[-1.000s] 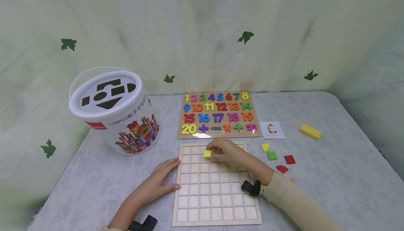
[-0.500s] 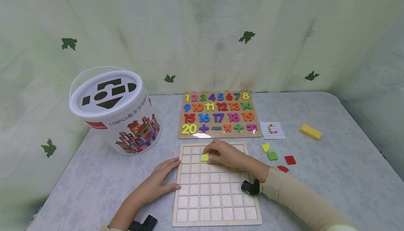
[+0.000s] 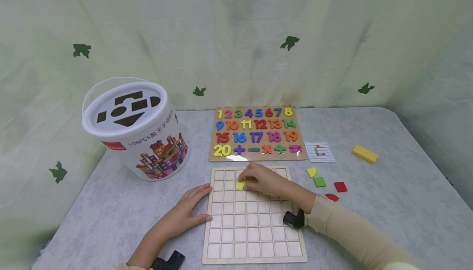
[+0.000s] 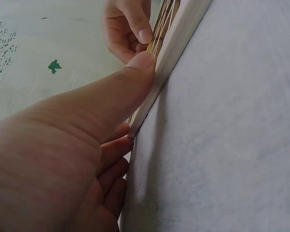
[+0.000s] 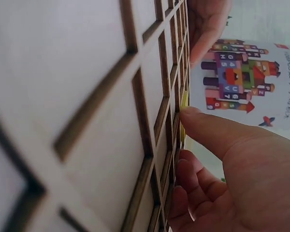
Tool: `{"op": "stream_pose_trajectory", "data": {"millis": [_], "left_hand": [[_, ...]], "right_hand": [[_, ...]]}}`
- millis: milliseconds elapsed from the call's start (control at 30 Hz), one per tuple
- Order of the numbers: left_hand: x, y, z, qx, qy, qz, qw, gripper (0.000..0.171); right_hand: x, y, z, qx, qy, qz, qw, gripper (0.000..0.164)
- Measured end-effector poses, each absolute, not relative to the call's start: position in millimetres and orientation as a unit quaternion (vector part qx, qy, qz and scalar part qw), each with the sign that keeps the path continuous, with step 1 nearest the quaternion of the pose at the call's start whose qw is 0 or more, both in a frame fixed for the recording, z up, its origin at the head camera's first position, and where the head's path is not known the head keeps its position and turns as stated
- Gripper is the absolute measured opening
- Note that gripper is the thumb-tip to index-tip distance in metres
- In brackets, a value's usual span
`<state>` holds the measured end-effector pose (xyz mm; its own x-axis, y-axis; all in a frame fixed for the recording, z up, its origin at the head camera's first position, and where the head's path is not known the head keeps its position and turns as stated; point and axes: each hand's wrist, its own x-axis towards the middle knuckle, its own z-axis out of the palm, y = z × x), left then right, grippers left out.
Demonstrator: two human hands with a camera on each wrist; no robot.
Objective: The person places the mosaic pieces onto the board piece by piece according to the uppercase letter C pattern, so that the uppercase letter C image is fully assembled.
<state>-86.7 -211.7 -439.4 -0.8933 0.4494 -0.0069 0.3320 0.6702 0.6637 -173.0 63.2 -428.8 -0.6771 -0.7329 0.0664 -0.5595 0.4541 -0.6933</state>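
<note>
A wooden grid board [image 3: 255,235] lies on the table in front of the person. The left hand [image 3: 190,208] rests at its left side, thumb and fingertips touching the edge. In the left wrist view that thumb [image 4: 113,96] lies extended along the board's side. Over the upper part of the grid, the right hand [image 3: 260,179] pinches a small yellow tile [image 3: 239,185], down at the second row of cells. The right wrist view has the thumb tip on the yellow tile, with the other fingers [image 5: 198,179] curled beside it. Part of the tile is hidden by the right hand.
Right of the board lie a yellow tile [image 3: 311,172], green tile [image 3: 319,181], red square tile [image 3: 340,186] and red rounded tile [image 3: 331,197]. Behind are a number board [image 3: 256,130], pattern card [image 3: 319,152] and yellow block [image 3: 364,154]. A white bucket [image 3: 136,134] stands left.
The right hand has moved slightly left and nearer with the yellow tile, then stayed there. The tile now sits lower on the grid. The left hand has kept its place.
</note>
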Motion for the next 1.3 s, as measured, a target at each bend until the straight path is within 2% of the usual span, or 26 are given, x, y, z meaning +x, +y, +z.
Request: {"op": "stream_pose_trajectory", "data": {"millis": [233,333,433,700,867,1167,1300], "left_hand": [[-86.8,-211.7,-439.7,0.216,0.91,0.344,0.084,0.078],[-87.0,-211.5,-439.9,0.218,0.91,0.344,0.084,0.077],[-87.2,-211.5,-440.2,0.218,0.909,0.344,0.086,0.077],[-86.8,-211.8,-440.8,0.219,0.911,0.34,0.086,0.078],[-86.8,-211.6,-441.5,0.219,0.913,0.335,0.086,0.078],[-86.7,-210.4,-442.5,0.212,0.915,0.331,0.087,0.079],[-85.8,-210.1,-442.2,0.216,0.916,0.328,0.083,0.079]], "right_hand": [[-167.3,71.4,-420.0,-0.335,0.847,-0.375,0.171,0.04],[-163.4,77.9,-414.1,-0.319,0.839,-0.404,0.176,0.045],[-158.9,86.6,-405.4,-0.317,0.834,-0.425,0.155,0.047],[-143.6,130.3,-385.3,-0.302,0.861,-0.408,0.036,0.053],[-131.1,169.0,-381.5,-0.277,0.877,-0.392,0.002,0.056],[-113.5,227.8,-398.6,-0.175,0.916,-0.36,0.003,0.057],[-110.6,246.4,-409.1,-0.132,0.929,-0.344,0.024,0.058]]}}
